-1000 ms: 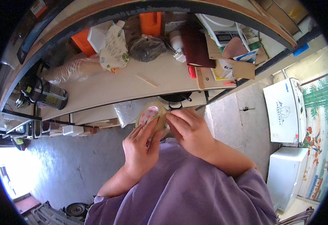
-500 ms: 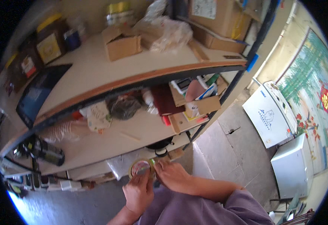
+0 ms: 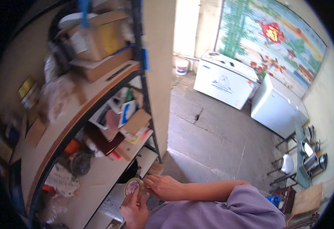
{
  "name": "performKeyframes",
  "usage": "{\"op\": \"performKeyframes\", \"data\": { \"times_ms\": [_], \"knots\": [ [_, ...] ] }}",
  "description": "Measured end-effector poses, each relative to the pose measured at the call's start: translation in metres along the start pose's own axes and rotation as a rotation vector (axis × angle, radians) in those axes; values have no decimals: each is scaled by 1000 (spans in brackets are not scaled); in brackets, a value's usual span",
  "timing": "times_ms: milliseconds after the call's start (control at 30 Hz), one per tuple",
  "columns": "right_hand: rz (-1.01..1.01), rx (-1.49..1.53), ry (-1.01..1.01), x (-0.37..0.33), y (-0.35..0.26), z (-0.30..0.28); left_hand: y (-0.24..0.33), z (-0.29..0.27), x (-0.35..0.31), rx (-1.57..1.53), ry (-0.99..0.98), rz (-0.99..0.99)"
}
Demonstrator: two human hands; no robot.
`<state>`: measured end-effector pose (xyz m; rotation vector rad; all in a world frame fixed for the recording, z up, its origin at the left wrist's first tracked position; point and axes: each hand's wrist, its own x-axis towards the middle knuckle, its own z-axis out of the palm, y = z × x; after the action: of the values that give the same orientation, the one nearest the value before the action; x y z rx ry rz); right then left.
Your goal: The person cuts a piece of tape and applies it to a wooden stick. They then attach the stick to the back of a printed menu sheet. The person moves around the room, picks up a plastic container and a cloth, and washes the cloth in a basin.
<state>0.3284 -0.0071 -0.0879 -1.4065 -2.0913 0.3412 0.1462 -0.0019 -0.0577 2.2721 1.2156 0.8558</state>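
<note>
A roll of packing tape (image 3: 132,187), yellowish at the rim with a pale printed core, is held low in front of me, beside the shelf's end. My left hand (image 3: 134,210) grips it from below, thumb and fingers closed on the near side of the ring. At the roll's right edge, my right hand (image 3: 163,186) has its fingers bent and pressed against the tape. Those fingertips are partly hidden, so a loose tape end cannot be made out.
To the left stands a metal-framed shelf (image 3: 94,112) carrying cardboard boxes (image 3: 115,32), plastic bags (image 3: 58,95) and an open carton (image 3: 138,122). Two white chest freezers (image 3: 224,82) sit beyond the tiled floor (image 3: 209,133). A green table (image 3: 301,162) and a stool (image 3: 287,164) are at right.
My view has swung to the right, bringing the freezers and floor toward the middle and the shelf to the left. Both hands still hold the tape roll.
</note>
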Motion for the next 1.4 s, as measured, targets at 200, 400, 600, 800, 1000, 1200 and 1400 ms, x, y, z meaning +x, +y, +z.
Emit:
{"op": "performKeyframes", "data": {
  "times_ms": [200,400,600,800,1000,1200,1400],
  "knots": [
    [201,147,59,-62,57,-46,50,55,31,-120,-262,-75],
    [352,-7,63,-120,110,-112,107,134,72,-115,-327,214],
    [442,-83,121,-165,161,-159,175,200,103,-67,-335,382],
    [470,-89,272,-194,215,-211,215,257,149,-258,-443,414],
    [679,702,455,-207,275,-254,218,306,221,-819,-915,-52],
    [845,1395,678,-193,328,-295,218,366,312,-1242,-1218,-236],
    [848,1473,682,-179,387,-319,202,435,385,-919,-1348,57]
  ]
}}
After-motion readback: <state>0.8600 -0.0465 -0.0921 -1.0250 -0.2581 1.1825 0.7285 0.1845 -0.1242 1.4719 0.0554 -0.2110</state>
